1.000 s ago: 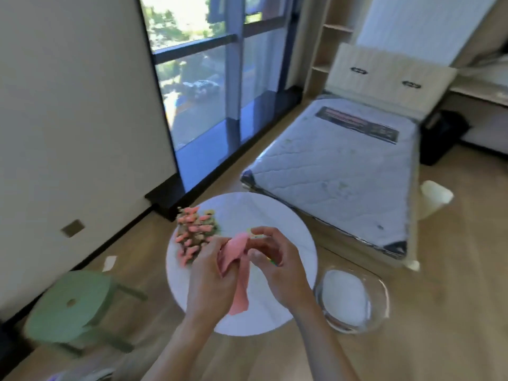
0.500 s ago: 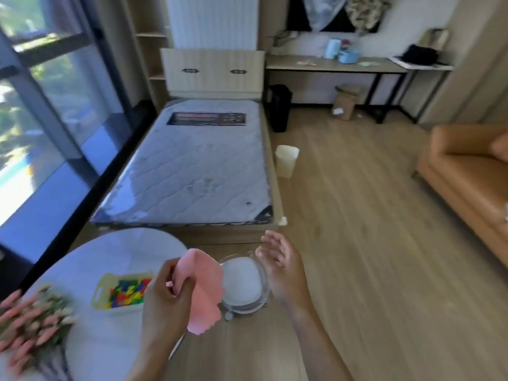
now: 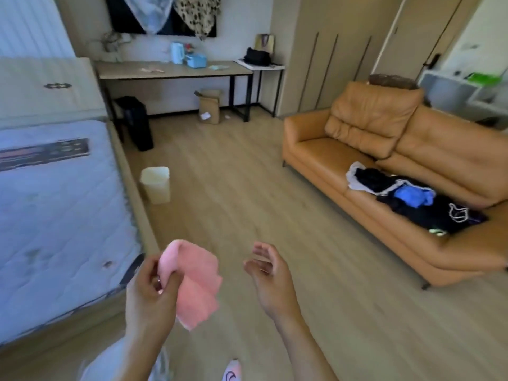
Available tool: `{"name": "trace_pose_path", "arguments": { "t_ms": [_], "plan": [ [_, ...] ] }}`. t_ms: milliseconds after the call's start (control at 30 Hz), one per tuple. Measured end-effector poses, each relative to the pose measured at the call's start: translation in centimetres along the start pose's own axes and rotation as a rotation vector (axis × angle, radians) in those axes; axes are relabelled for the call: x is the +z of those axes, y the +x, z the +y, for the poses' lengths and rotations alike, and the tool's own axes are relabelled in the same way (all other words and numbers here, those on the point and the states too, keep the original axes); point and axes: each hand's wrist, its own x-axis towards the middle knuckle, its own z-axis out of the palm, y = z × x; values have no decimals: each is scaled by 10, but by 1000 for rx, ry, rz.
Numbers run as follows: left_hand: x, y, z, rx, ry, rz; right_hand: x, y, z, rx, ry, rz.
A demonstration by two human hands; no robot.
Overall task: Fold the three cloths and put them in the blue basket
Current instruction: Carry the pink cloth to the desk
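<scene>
The pink cloth point(image 3: 196, 284) is held in the air over the wooden floor point(image 3: 247, 188), low in the view and touching nothing but the hand; it is doubled over, and its upper fold is pinched between the thumb and curled fingers of the left hand point(image 3: 149, 295), presumably so that the layers are kept together while it is carried; the lower part is left to hang loose. The right hand point(image 3: 270, 273) is kept just beside the cloth but apart from it, empty, its fingers relaxed and spread, the palm turned toward the cloth; it is judged to be held free for steadying. The other two cloths cannot be made out. A mattress point(image 3: 55, 215) is seen to the left, with a pale waste bin point(image 3: 156, 184) beside it; a tan sofa point(image 3: 384, 166) bearing a heap of dark clothes point(image 3: 412, 196) is seen to the right. On the far desk point(image 3: 170, 71) a light-blue container point(image 3: 196, 61) is set; whether it is the basket cannot be told.
</scene>
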Motion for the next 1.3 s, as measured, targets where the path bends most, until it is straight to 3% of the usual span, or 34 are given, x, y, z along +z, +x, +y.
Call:
{"name": "trace_pose_path", "arguments": {
  "t_ms": [300,533,900,1200,1300],
  "plan": [
    [155,147,69,89,-30,-145,-85,187,-41,-34,-1,202],
    [245,243,100,118,-37,-151,-114,325,-51,-43,77,213],
    [398,446,141,52,-101,41,-149,617,-86,-72,36,-8],
    [458,613,149,20,-64,172,-100,811,-94,-41,92,-197],
    [481,697,140,26,-75,192,-73,895,-91,-55,73,-182]
  ]
}}
